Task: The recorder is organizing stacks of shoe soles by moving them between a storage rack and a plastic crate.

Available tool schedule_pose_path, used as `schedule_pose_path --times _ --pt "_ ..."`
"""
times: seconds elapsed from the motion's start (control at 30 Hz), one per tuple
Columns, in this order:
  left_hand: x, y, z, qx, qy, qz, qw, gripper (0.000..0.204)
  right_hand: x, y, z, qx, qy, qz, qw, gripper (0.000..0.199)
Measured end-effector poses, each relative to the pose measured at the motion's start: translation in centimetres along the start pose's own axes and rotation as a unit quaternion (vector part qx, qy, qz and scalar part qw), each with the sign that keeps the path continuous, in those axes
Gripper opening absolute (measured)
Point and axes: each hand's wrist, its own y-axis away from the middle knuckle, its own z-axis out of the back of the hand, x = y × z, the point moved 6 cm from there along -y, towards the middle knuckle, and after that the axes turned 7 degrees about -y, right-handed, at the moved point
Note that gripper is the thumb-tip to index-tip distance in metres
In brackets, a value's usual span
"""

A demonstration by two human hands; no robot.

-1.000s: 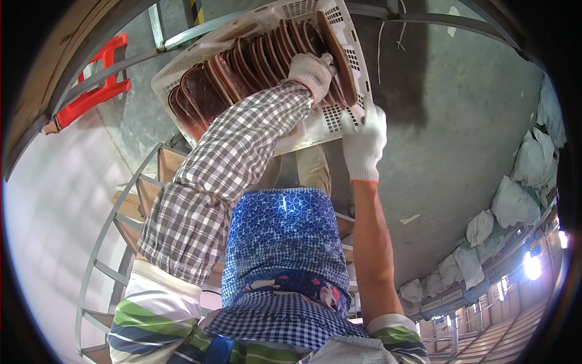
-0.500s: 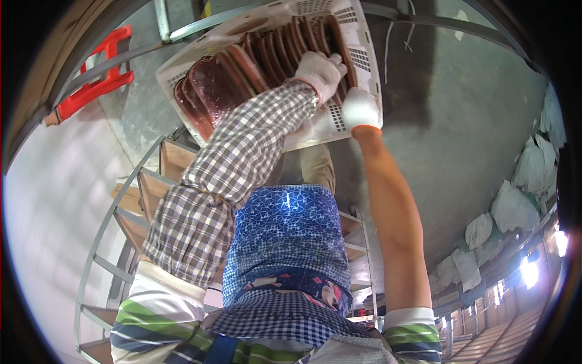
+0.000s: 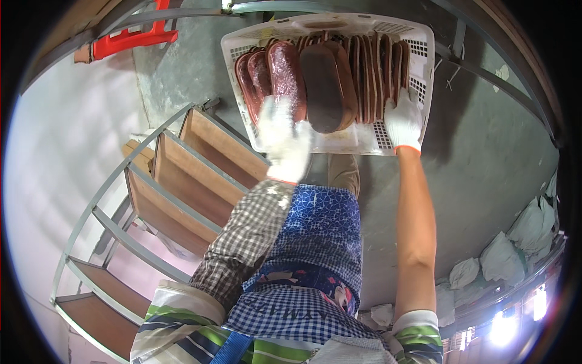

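A white plastic crate (image 3: pixel 339 144) with perforated corners holds rows of brown, oblong, round-ended slabs whose exact kind I cannot make out. My left hand (image 3: pixel 284 142), in a white knit glove, is blurred by motion over the crate's near edge. It is nearest to a glossy reddish-brown slab (image 3: pixel 286 70); its fingers are smeared. A darker, matte slab (image 3: pixel 326 88) lies face up in the middle. My right hand (image 3: pixel 404 124), gloved too, reaches over the near right corner with its fingers round the near ends of the rightmost upright slabs (image 3: pixel 397 64).
A metal rack with wooden shelves (image 3: pixel 194 176) stands at my left, and a red plastic frame (image 3: pixel 136 39) lies at the far left. Curved metal bars (image 3: pixel 285 7) run behind the crate. White sacks (image 3: pixel 503 258) lie along the right side of the concrete floor (image 3: pixel 479 164).
My left hand has drawn back from the right-hand slabs to the left near edge. The crate sits further right in view and straighter. My right hand has moved from the crate's corner onto the rightmost slabs.
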Motion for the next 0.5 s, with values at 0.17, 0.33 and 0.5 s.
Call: schedule_pose_path --times 0.17,0.33,0.5 --pt "9.3 -1.2 -0.2 0.056 0.044 0.216 0.974 0.069 7.2 2.8 -2.1 -0.034 -0.159 0.101 0.981 0.089" --pt "10.8 -2.5 -2.0 0.131 0.245 0.254 0.927 0.066 10.1 3.2 -6.0 -0.032 -0.087 0.022 0.995 0.1" --pt "9.0 -2.0 -1.0 0.128 0.107 0.292 0.942 0.069 12.2 4.8 -6.0 -0.054 -0.097 0.067 0.992 0.09"
